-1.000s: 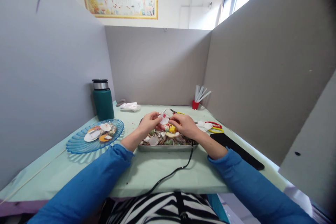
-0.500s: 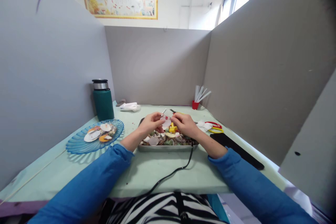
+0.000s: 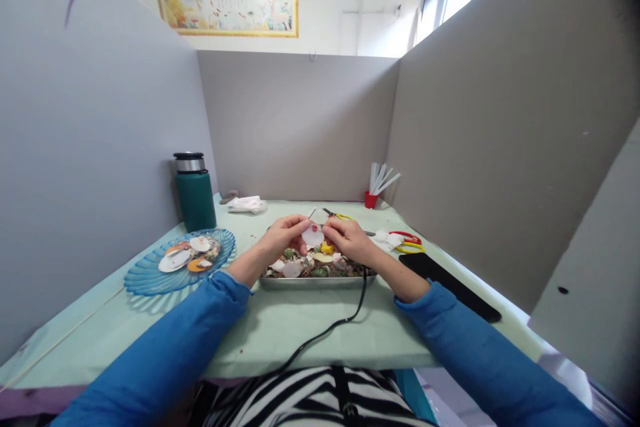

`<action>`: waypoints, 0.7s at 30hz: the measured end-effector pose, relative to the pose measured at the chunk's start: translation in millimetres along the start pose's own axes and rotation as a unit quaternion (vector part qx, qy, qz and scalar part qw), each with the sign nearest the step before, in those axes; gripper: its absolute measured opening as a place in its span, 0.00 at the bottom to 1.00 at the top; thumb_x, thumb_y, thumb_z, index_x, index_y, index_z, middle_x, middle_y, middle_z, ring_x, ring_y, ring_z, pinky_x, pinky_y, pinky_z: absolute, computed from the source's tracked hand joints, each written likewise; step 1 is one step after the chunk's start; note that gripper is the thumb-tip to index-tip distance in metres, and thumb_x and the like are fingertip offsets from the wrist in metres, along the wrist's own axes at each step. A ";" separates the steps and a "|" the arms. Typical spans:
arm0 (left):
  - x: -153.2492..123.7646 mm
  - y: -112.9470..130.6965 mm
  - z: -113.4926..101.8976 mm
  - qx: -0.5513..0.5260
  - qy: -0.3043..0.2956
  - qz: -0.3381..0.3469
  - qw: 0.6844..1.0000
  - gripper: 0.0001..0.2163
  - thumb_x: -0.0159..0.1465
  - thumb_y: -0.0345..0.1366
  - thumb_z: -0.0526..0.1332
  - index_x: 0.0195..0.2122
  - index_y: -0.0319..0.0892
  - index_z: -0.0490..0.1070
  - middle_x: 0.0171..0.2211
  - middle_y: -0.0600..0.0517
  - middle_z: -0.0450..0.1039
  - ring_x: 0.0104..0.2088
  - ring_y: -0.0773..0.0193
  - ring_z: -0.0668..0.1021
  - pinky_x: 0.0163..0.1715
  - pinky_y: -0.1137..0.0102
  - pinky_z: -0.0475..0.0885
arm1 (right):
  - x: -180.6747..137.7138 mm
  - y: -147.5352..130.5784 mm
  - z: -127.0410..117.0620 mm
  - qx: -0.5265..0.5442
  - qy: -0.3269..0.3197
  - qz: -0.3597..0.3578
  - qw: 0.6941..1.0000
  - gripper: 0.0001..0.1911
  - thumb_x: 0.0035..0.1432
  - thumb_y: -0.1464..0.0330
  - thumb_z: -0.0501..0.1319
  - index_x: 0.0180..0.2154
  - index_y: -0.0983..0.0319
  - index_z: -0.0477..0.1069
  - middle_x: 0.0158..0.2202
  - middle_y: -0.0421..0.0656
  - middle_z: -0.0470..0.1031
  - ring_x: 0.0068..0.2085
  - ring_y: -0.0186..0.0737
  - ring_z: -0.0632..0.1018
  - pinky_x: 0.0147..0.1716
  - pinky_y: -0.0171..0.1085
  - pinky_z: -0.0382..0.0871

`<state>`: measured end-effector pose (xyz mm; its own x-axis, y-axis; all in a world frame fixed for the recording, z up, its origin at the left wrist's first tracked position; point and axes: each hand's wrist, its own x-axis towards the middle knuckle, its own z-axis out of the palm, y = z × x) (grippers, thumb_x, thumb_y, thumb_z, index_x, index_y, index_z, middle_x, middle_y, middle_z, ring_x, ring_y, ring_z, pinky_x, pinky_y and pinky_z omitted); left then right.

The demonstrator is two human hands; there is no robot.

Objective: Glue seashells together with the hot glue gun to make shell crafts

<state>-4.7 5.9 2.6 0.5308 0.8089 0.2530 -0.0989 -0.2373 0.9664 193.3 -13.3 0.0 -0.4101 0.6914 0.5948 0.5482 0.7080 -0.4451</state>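
My left hand (image 3: 289, 233) is closed on a thin white shell (image 3: 313, 237) with a small red piece (image 3: 315, 228) on its face. The shell is held up over a metal tray (image 3: 320, 283) full of mixed shells. My right hand (image 3: 347, 239) is beside the shell's right edge, thumb and fingers pinched together; whatever is between them is too small to make out. Between the hands a yellow object (image 3: 327, 249) lies on the shells, its kind unclear. A black cord (image 3: 333, 327) runs from under my right hand to the table's front edge.
Shells lie on a blue fluted plate (image 3: 137, 277) at the left, before a green bottle (image 3: 195, 200). A red cup (image 3: 371, 200) of white sticks stands at the back. Red and yellow tool handles (image 3: 410, 243) and a black flat object (image 3: 450, 287) lie right. Grey partitions (image 3: 300, 127) surround the table.
My right fingers have drawn slightly apart from my left ones. The white shell now faces me more fully, with the red piece on it. The view has shifted slightly.
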 end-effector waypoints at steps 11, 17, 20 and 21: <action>-4.3 5.4 1.6 -0.006 -0.040 0.018 0.999 0.15 0.57 0.47 0.61 0.34 0.39 0.66 0.24 0.54 0.71 0.15 0.72 0.72 0.19 0.76 0.67 | -2.6 -3.6 -3.8 0.037 -0.036 -0.027 0.998 0.21 0.65 0.59 0.46 0.24 0.62 0.63 0.21 0.39 0.68 0.25 0.32 0.69 0.28 0.31 0.62; -4.8 6.9 7.1 0.009 -0.013 0.026 1.000 0.17 0.56 0.47 0.62 0.39 0.39 0.68 0.26 0.53 0.72 0.19 0.71 0.74 0.24 0.74 0.71 | -1.8 1.4 -3.0 -0.020 0.010 -0.033 0.999 0.21 0.65 0.61 0.46 0.23 0.62 0.63 0.21 0.39 0.68 0.25 0.32 0.69 0.29 0.31 0.61; -3.7 6.0 8.4 0.038 0.007 0.046 0.998 0.16 0.55 0.45 0.64 0.40 0.40 0.70 0.26 0.54 0.72 0.20 0.69 0.75 0.23 0.73 0.71 | -1.5 3.4 -1.2 -0.062 0.028 -0.038 0.997 0.20 0.65 0.62 0.46 0.24 0.62 0.64 0.22 0.39 0.68 0.25 0.32 0.68 0.29 0.31 0.60; -3.2 5.7 8.4 0.049 0.013 0.054 0.997 0.16 0.54 0.44 0.64 0.40 0.40 0.70 0.25 0.54 0.72 0.19 0.69 0.75 0.23 0.74 0.71 | -1.5 3.4 -0.7 -0.079 0.030 -0.043 0.996 0.20 0.65 0.62 0.46 0.25 0.62 0.64 0.23 0.39 0.68 0.26 0.32 0.68 0.29 0.31 0.59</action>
<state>0.2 -2.5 6.9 0.4991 0.7893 0.3577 -0.0717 -0.3737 0.9248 196.3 -12.1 -2.0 -0.4179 0.6162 0.6676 0.6227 0.7294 -0.2834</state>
